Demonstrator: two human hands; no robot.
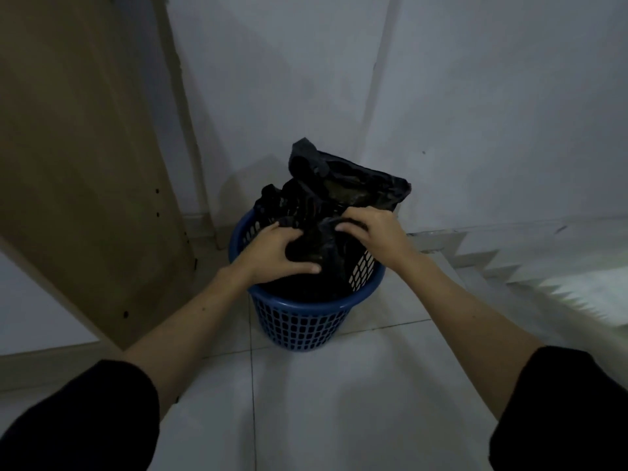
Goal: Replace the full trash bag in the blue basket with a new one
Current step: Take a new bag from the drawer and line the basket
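- The round blue plastic lattice basket (302, 324) stands on the pale tiled floor (339, 402), near a white wall corner (373, 96), with a brown board (85, 164) leaning at left.
- The crumpled black plastic trash bag (339, 195) sits inside the basket, its upper part rising above the far rim.
- The left hand (278, 253) grasps a bunched fold of the bag over the near-left of the opening, fingers curled into the plastic.
- The right hand (370, 232) grips the bag's gathered top at right.
- Judged stage: early. The full bag is being gathered and is not yet lifted out.
- Outstanding: removal and fitting a new liner; no new bag is in view.
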